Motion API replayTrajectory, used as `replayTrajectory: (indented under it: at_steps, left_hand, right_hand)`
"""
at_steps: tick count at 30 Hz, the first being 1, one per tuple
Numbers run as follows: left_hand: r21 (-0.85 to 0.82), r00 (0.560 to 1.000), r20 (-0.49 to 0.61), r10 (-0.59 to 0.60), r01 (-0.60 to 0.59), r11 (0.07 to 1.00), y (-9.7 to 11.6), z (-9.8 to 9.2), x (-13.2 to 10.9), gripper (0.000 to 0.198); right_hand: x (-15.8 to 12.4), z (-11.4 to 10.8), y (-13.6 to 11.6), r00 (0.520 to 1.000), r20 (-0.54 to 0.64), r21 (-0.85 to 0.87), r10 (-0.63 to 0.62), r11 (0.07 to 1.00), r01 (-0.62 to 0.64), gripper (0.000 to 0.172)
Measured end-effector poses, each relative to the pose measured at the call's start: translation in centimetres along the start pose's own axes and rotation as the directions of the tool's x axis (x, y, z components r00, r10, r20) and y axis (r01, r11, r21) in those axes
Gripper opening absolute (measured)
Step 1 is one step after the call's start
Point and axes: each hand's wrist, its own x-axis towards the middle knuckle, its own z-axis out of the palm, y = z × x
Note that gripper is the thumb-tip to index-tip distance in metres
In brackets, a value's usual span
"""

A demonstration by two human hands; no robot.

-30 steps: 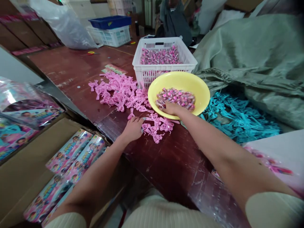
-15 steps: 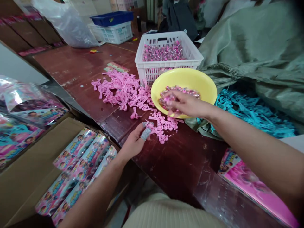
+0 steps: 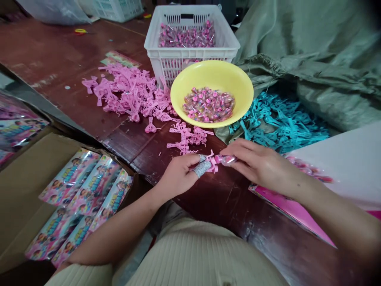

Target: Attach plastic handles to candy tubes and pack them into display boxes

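Left hand (image 3: pixel 178 174) grips a pink piece (image 3: pixel 212 163), right hand (image 3: pixel 258 165) a clear capsule (image 3: pixel 228 160).

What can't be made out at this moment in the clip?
Head view only:
- The pink plastic piece and clear capsule between the left hand and right hand: their join is too small and glare-blurred; fingers cover parts.
- The white plastic crate: its wall and the yellow bowl hide the lower contents.
- The printed packs in the cardboard box: lettering too small to read.
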Motion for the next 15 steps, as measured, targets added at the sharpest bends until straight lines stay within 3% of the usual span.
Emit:
replayTrajectory:
  at_steps: [4, 10, 15]
  left_hand:
    - [0.07, 0.999, 0.032, 0.009, -0.011, 0.997, 1.0, 0.8, 0.1, 0.028]
    - [0.016, 0.998, 0.047, 0.046, -0.047, 0.999, 1.4, 2.1, 1.0, 0.026]
    - [0.051, 0.979, 0.138, 0.147, -0.155, 0.987, 2.0, 3.2, 2.3, 0.015]
  right_hand:
    - [-1.6, -0.4, -0.5, 1.0, 0.024, -0.079, 0.017, 0.997, -0.015, 0.028]
    - [-3.6, -0.3, -0.1, 0.999, 0.009, -0.044, 0.038, 0.998, -0.037, 0.031]
    - [-5.3, -0.5, -0.1, 0.997, -0.052, -0.069, 0.062, 0.995, -0.066, 0.03]
